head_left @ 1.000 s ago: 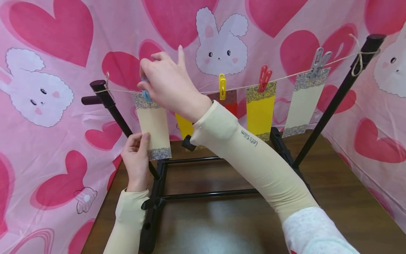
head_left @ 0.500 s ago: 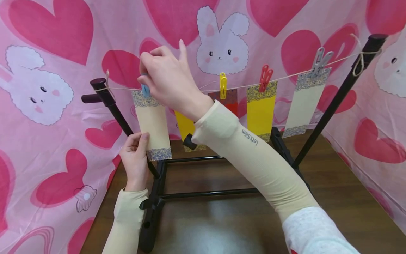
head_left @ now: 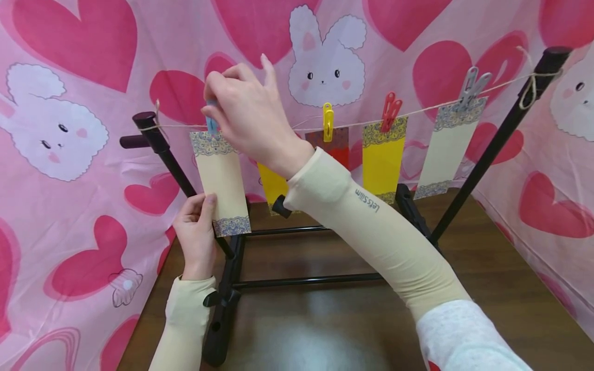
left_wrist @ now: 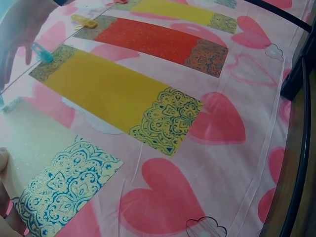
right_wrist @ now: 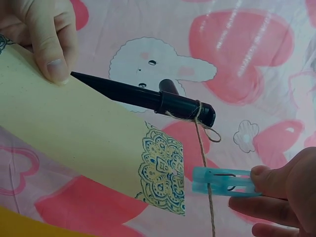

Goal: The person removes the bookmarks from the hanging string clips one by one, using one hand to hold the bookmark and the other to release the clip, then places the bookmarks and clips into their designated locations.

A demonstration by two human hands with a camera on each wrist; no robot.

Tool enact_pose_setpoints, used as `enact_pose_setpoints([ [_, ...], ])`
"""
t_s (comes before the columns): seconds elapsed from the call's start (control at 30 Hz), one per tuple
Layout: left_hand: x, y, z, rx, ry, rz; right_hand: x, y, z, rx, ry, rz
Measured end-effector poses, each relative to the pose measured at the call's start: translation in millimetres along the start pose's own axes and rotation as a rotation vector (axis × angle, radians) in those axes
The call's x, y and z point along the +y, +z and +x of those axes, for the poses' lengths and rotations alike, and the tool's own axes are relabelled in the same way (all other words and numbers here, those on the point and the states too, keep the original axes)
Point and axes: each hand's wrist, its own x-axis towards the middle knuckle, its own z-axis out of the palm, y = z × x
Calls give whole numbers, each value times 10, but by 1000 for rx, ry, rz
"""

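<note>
My left hand [head_left: 195, 234] pinches the lower left edge of a cream paper card [head_left: 223, 180] with blue lace-patterned bands at both ends. Up at the left part of the string, my right hand [head_left: 252, 116] holds a light blue clothespin [right_wrist: 222, 181] between thumb and fingers. The right wrist view shows the string [right_wrist: 211, 217] crossing between the clothespin's jaws. A small gap separates the clothespin tip from the card's upper edge. In the head view, my right hand covers much of the clothespin.
The string runs between black stand posts [head_left: 167, 154]. Hanging from it are a yellow card [left_wrist: 113, 94] with a teal clothespin [left_wrist: 42, 53], a red card [left_wrist: 153, 42] with a yellow clothespin [head_left: 328, 122], another yellow card [head_left: 382, 159], and a pale card [head_left: 447, 147] under a grey clothespin [head_left: 473, 88].
The blue clothespin has slid up off the cream card's top edge, which it overlapped earlier. The card's upper end has shifted slightly left. My left hand keeps its pinch.
</note>
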Motion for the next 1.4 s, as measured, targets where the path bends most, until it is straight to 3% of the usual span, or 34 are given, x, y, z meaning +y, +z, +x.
enact_pose_setpoints([
  [0.67, 20, -33, -26, 13, -16, 21, 37, -27, -72, 107, -71, 19],
  [1.07, 40, -52, -67, 9, 4, -22, 94, -116, -184, 171, -139, 30],
  [1.4, 46, -93, -102, 22, -2, 11, 86, -256, -324, 168, -187, 36],
])
